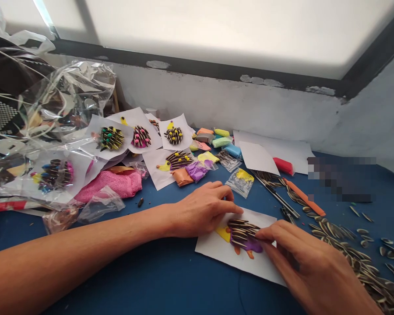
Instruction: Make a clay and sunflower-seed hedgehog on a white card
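A white paper card (pixel 210 247) lies on the blue table, bearing a hedgehog of modelling clay. Its face is yellow clay (pixel 223 234), its feet are orange, and its body is purple clay (pixel 254 246) with rows of striped sunflower seeds (pixel 241 231) stuck in it. My left hand (pixel 205 208) rests on the card's upper left edge, fingers loosely bent and apart, index fingertip touching the paper. At the hedgehog's right side, my right hand (pixel 302 253) pinches a sunflower seed against the purple clay, the fingertips mostly covering it.
Loose sunflower seeds (pixel 357 258) spread along the right. Finished hedgehog cards (pixel 174 134) and a pink cloth (pixel 110 186) lie at the back left near clear plastic bags (pixel 75 87). Clay packets (pixel 221 142), an orange clay stick (pixel 304 197) and a metal tool (pixel 279 195) lie beyond my hands.
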Motion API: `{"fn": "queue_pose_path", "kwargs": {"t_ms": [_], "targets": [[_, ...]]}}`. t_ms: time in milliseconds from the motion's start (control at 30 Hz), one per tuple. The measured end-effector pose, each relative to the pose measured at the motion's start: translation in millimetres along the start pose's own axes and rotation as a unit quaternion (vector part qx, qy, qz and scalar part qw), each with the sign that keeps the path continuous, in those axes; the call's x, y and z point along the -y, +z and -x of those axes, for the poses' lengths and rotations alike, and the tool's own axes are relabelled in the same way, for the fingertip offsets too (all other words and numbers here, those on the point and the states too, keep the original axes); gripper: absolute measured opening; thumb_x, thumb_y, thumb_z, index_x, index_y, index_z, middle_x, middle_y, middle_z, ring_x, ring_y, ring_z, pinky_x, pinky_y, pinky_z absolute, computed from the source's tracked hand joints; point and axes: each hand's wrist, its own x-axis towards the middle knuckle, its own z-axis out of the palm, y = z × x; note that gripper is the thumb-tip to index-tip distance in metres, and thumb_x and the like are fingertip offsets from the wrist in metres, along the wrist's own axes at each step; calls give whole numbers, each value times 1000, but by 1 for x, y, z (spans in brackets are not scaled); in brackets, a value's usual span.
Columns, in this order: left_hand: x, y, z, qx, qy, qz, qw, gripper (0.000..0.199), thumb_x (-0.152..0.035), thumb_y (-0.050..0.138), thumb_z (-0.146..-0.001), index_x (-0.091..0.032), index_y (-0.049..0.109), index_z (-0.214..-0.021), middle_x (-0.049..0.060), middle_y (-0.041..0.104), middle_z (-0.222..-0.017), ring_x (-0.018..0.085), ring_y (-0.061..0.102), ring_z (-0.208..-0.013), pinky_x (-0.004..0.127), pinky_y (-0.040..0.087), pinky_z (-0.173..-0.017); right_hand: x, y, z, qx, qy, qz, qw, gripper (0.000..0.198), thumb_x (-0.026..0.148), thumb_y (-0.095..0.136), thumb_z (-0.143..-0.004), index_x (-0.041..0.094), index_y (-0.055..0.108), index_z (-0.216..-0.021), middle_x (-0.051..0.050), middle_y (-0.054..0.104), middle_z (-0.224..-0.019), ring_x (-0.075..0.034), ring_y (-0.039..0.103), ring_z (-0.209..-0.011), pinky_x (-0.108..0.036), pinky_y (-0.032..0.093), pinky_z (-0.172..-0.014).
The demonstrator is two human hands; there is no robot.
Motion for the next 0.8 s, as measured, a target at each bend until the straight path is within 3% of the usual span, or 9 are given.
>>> {"fn": "queue_pose_path", "kwargs": {"t_ms": [533, 800], "targets": [[1, 1, 1, -10, 9, -2, 1000, 35, -5, 48, -91, -20, 69, -114, 9, 61, -102, 18, 50, -88, 31, 43, -79, 6, 0, -3, 25, 22, -4, 999, 23, 28, 47, -98, 27, 69, -92, -1, 69, -83, -14, 67, -66, -23, 52, -58], [3, 4, 0, -5, 12, -13, 1000, 39, -3, 52, -87, -25, 70, -113, 8, 60, -104, 18, 50, -89, 32, 44, -80, 6, 2, -6, 6, 7, 19, 1000, 29, 28, 44, -97, 26, 71, -85, -3, 70, -78, -15, 67, -61, -23, 52, -54]]}}
